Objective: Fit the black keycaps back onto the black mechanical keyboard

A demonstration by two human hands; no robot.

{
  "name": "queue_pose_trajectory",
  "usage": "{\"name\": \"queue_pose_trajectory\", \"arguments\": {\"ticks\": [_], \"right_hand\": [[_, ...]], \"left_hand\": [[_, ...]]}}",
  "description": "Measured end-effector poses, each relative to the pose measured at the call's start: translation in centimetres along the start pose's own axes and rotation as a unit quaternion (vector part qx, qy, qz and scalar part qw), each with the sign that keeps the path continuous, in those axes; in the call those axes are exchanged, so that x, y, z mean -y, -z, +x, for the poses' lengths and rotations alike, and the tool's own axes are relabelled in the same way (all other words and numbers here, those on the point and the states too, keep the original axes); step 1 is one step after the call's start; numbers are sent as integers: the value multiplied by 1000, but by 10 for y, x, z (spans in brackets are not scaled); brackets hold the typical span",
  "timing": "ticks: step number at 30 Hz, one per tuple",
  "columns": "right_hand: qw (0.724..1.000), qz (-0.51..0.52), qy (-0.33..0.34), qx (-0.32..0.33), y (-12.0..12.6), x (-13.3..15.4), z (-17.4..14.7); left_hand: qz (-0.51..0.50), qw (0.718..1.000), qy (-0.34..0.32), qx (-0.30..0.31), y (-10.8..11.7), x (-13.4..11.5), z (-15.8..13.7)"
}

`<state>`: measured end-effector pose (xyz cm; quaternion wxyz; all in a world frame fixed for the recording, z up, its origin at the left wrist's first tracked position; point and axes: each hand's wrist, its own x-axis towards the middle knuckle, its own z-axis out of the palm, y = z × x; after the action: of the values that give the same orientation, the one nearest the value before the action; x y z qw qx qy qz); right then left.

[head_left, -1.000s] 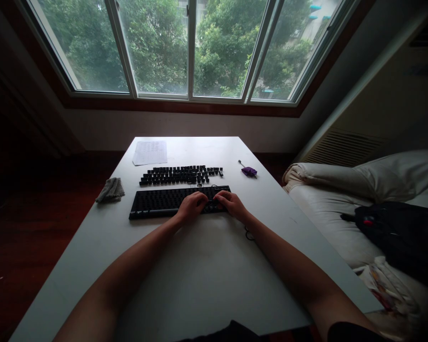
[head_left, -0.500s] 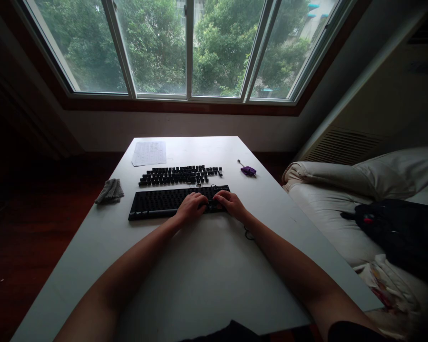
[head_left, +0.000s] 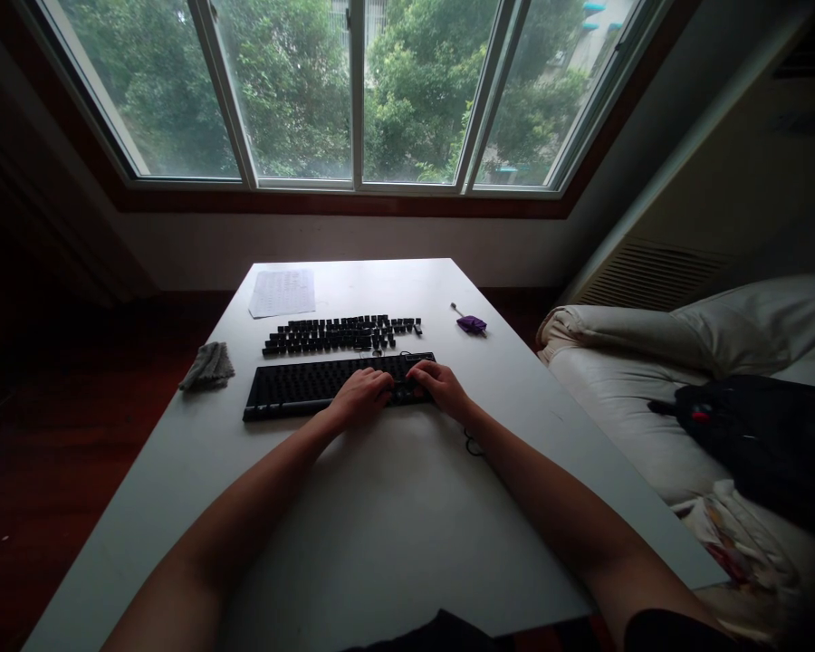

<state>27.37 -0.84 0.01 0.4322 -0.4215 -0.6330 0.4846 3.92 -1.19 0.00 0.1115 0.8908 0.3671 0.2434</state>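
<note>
A black keyboard lies across the white table, with much of its top looking stripped of keycaps. My left hand rests over its near edge, right of the middle, fingers curled onto it. At the keyboard's right end, my right hand has thumb and fingers pinched together; whatever is between them is too small to make out. Just beyond the keyboard stand rows of loose black keycaps. A black cable loop shows beside my right wrist.
On the table are a grey cloth at the left edge, a printed paper sheet at the far left and a purple brush-like item at the right. A sofa with a dark bag stands along the right side.
My left hand has slid slightly left, its fingers a little farther from my right hand. The right hand stays almost in place, and the view has shifted slightly.
</note>
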Motion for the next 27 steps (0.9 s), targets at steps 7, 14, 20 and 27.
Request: {"name": "queue_pose_trajectory", "arguments": {"ticks": [7, 14, 20, 27], "right_hand": [[1000, 23, -3, -6, 2, -2, 1], [996, 73, -9, -48, 5, 3, 2], [980, 111, 20, -164, 20, 3, 8], [963, 150, 30, -223, 30, 1, 12]], "left_hand": [[3, 1000, -22, 13, 3, 0, 0], [37, 999, -7, 16, 3, -1, -1], [31, 999, -10, -3, 3, -2, 0], [34, 999, -5, -19, 2, -4, -1]]}}
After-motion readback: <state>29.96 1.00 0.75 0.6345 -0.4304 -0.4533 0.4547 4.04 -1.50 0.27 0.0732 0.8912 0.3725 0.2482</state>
